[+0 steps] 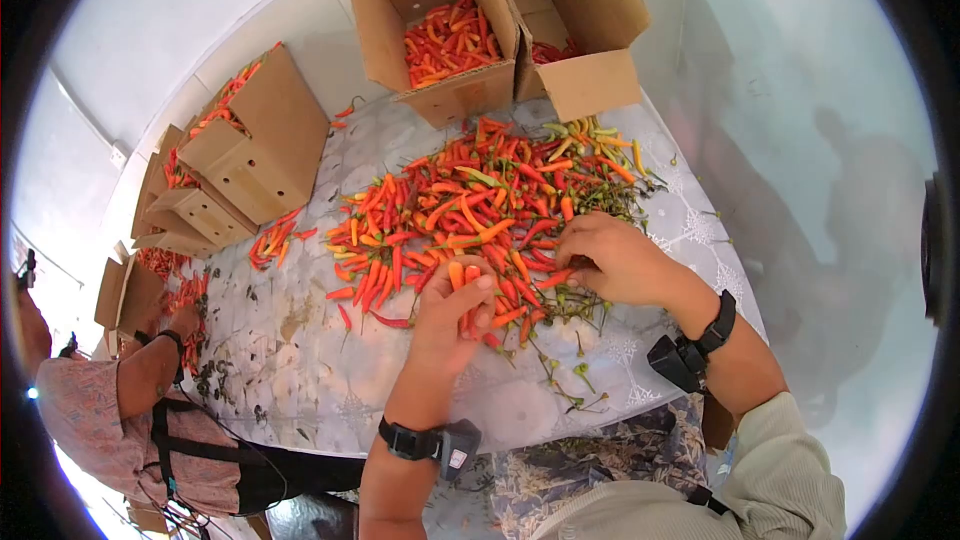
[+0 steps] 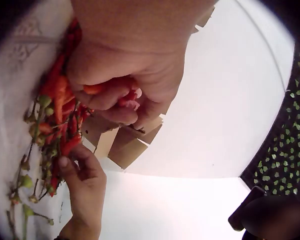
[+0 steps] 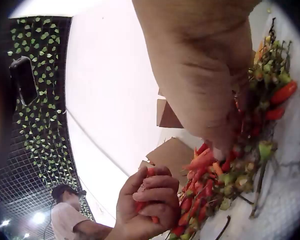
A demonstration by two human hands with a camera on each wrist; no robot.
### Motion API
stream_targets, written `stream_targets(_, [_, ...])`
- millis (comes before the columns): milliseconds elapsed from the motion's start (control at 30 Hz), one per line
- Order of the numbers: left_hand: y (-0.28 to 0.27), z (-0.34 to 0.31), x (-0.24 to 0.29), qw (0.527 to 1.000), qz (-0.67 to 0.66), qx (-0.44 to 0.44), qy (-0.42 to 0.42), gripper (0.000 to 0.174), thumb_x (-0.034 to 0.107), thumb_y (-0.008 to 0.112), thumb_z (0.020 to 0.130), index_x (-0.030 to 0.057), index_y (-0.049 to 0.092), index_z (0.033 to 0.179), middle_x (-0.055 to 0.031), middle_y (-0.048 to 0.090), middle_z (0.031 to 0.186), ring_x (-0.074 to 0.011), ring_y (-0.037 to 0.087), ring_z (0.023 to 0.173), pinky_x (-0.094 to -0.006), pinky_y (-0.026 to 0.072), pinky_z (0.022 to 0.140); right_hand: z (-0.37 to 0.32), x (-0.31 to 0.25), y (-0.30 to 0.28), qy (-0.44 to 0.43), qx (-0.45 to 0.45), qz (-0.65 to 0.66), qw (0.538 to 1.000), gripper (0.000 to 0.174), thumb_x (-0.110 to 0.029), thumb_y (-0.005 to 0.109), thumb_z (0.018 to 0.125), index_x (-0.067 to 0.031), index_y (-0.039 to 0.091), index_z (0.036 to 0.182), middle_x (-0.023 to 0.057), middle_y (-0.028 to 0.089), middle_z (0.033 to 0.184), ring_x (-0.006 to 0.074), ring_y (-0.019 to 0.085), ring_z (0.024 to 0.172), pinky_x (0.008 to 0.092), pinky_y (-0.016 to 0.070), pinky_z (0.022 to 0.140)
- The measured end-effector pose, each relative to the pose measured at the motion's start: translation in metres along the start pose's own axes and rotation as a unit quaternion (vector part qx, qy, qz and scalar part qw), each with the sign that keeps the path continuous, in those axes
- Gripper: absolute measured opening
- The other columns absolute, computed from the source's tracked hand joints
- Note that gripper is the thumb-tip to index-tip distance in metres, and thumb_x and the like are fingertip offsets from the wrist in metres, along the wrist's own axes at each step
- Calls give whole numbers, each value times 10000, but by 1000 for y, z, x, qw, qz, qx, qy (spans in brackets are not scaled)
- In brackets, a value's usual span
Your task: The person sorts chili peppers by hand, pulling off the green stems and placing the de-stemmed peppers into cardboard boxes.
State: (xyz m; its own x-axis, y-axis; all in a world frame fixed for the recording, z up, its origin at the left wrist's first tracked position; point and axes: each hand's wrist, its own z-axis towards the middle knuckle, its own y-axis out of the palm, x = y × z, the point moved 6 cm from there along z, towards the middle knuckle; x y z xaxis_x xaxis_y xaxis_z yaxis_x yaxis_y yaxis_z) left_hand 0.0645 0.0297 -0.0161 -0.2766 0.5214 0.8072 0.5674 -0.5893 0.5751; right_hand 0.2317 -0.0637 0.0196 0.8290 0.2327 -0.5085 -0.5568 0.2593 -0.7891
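A heap of red and orange chillies (image 1: 470,190) covers the middle of the table. At its near edge my left hand (image 1: 450,315) curls round several chillies, their ends showing between thumb and fingers; the left wrist view shows this hand (image 2: 125,85) closed on them. My right hand (image 1: 620,260) reaches down at the heap's right side, thumb and fingertips at a red chilli (image 1: 553,280). In the right wrist view the thumb of this hand (image 3: 205,85) touches a red chilli (image 3: 201,160); its other fingertips are partly hidden. Green stems (image 1: 580,310) lie under and beside it.
Two open cartons (image 1: 455,95) (image 1: 590,85) stand behind the heap, with chillies inside. More filled cartons (image 1: 265,155) line the left side. Another person (image 1: 110,410) works at the far left over chillies. Loose stems (image 1: 575,400) lie near the front edge.
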Motion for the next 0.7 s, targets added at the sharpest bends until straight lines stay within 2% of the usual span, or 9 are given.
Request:
stream_targets(133, [2,0,0,997,60,54,17,166,139,665,837,50,557,927,-16,562,698,-73,478,472,-180,319,387,4,-13,-2,-10,23,130,991,225,-73,726,685,-61,640,892,96,613,905,265,589,892,374,464,787])
stream_targets(267, [5,2,-7,986,169,8,5,218,201,683,840,39,570,931,-10,579,708,-59,472,480,-184,332,404,4,-28,1,-20,17,216,976,259,-53,734,697,-49,628,934,82,627,860,226,627,807,317,491,726])
stream_targets(367, [12,0,-12,970,240,-35,1,257,217,695,829,28,580,960,-11,577,721,-59,468,484,-189,340,417,4,-30,5,55,24,325,944,255,-48,740,697,-45,633,929,76,625,807,202,635,746,289,496,692])
stream_targets(467, [18,-2,-9,974,221,-44,-1,269,184,693,813,15,585,991,-10,553,715,-74,469,490,-195,340,421,3,-26,1,75,75,298,949,203,-31,725,709,-47,645,895,78,628,791,196,643,740,274,499,691])
stream_targets(567, [13,-4,-6,990,138,-25,-31,218,140,637,822,14,580,991,-28,560,722,-82,477,504,-188,336,413,2,-10,-3,94,127,176,972,196,-60,725,704,-67,657,887,79,631,794,220,634,745,316,501,682])
stream_targets(667, [8,-3,-4,998,39,13,-51,191,113,569,830,23,560,999,-47,563,739,-91,486,525,-183,329,396,2,-4,-7,3,146,14,989,203,-114,735,685,-74,658,869,83,616,777,263,605,754,371,491,686])
stream_targets(700, [7,-3,-4,998,5,16,-55,192,113,552,832,28,550,1005,-53,563,745,-93,489,533,-181,327,390,2,-4,-6,2,130,4,992,216,-120,746,669,-74,662,863,80,615,789,270,592,769,369,482,704])
